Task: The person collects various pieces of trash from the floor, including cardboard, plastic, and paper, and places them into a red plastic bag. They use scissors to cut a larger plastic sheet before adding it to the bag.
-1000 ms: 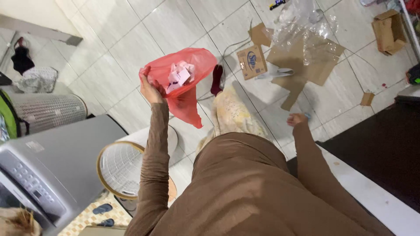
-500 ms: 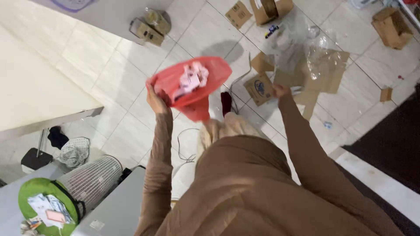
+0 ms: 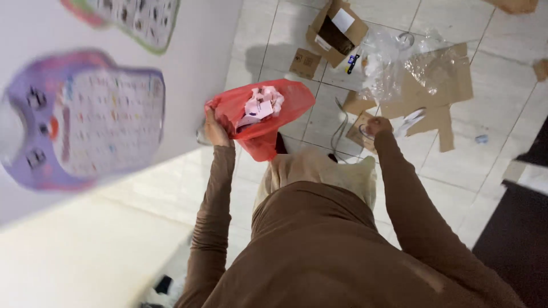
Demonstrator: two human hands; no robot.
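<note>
Red plastic makes up the bag (image 3: 260, 117), held up at its left edge by the left hand (image 3: 216, 130), fingers pinched shut on the rim. White and pink paper scraps (image 3: 261, 104) sit inside it. The right hand (image 3: 378, 126) reaches down to the floor; I cannot tell if it holds anything. Near it lie flat brown cardboard (image 3: 436, 94) and clear plastic wrap (image 3: 388, 63). An open brown box (image 3: 337, 31) sits further off. A purple chart (image 3: 85, 117) hangs on the white wall.
</note>
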